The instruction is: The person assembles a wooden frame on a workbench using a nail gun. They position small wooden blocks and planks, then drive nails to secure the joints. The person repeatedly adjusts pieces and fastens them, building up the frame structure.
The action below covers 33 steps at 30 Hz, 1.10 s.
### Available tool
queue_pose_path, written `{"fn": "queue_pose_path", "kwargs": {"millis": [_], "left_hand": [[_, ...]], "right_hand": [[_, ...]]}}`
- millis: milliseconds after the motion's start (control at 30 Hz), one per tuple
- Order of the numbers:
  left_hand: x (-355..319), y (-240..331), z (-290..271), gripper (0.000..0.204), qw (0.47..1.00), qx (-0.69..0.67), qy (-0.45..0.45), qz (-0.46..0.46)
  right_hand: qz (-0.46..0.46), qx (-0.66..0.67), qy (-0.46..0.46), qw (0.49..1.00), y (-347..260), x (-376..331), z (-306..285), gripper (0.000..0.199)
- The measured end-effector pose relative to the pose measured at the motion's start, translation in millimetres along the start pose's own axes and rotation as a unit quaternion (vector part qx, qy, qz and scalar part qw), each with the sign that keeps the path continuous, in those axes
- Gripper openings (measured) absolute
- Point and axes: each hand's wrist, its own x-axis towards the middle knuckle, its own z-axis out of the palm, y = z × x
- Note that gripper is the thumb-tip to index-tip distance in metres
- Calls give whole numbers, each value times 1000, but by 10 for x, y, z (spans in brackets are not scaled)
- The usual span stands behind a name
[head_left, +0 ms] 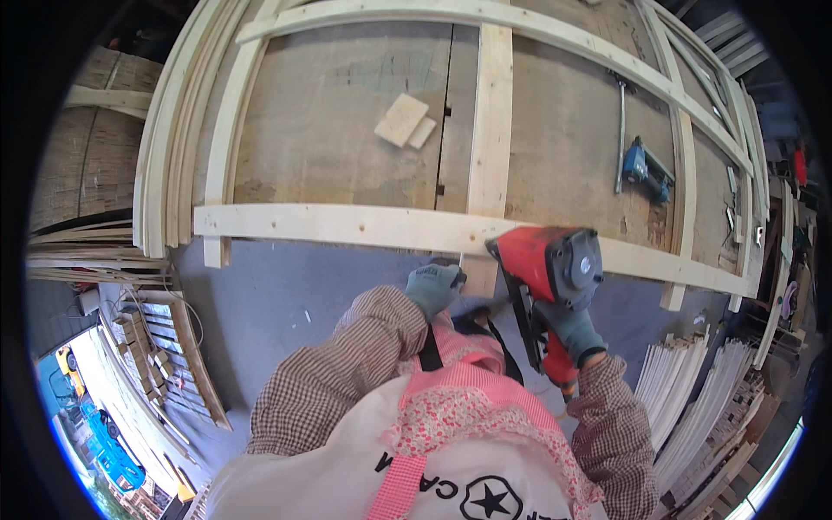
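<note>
Nail gun (pixel 548 267), red, its nose above the pale front rail (pixel 347 223), near where the middle crosspiece (pixel 490 113) passes beneath. From where I stand, the gloved right hand (pixel 572 329) is wrapped around the grip; the gloved left hand (pixel 431 289) is curled just below the rail, beside the crosspiece's overhanging end. A dark object (pixel 460 279) shows at its fingertips, but whether they pinch it I cannot tell.

Hazards, as judged: a nail deflected by a knot, or fired off the lap, could reach the left hand, which lies near the nose; a poorly braced crosspiece could creep under recoil, leaving the joint askew.

Count: one red nail gun; two long rails, the front and the rear (pixel 572 33); at least three crosspieces; and, on the counter (pixel 321 113), two small wooden blocks (pixel 403 119), one blue tool (pixel 646 171) and one metal rod (pixel 621 130). Stacked strips at either side are too crowded to number.
</note>
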Motion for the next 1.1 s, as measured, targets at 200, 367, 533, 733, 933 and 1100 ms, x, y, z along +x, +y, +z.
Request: {"fn": "queue_pose_path", "kwargs": {"millis": [200, 367, 533, 733, 933, 1100], "left_hand": [[595, -424, -1471, 63, 924, 18, 374, 79], [1758, -947, -1666, 92, 932, 0, 349, -103], [1737, -616, -1628, 94, 928, 11, 279, -247], [1908, -1001, -1563, 67, 825, -492, 273, -56], [969, -310, -1232, 48, 473, -877, 53, -67], [398, 941, -1109, 51, 498, -858, 34, -120]], "right_hand": [[-158, -152, 82, 972, 60, 2, 186, 29], [1, -1, 36, 999, -435, 56, 6, 37], [111, -42, -11, 993, -663, 74, -141, 29], [75, -23, -30, 996, -430, 47, -178, 30], [-10, -16, -47, 999, -113, 62, -236, 25], [-134, -3, 12, 991, 715, -414, -638, 36]]}}
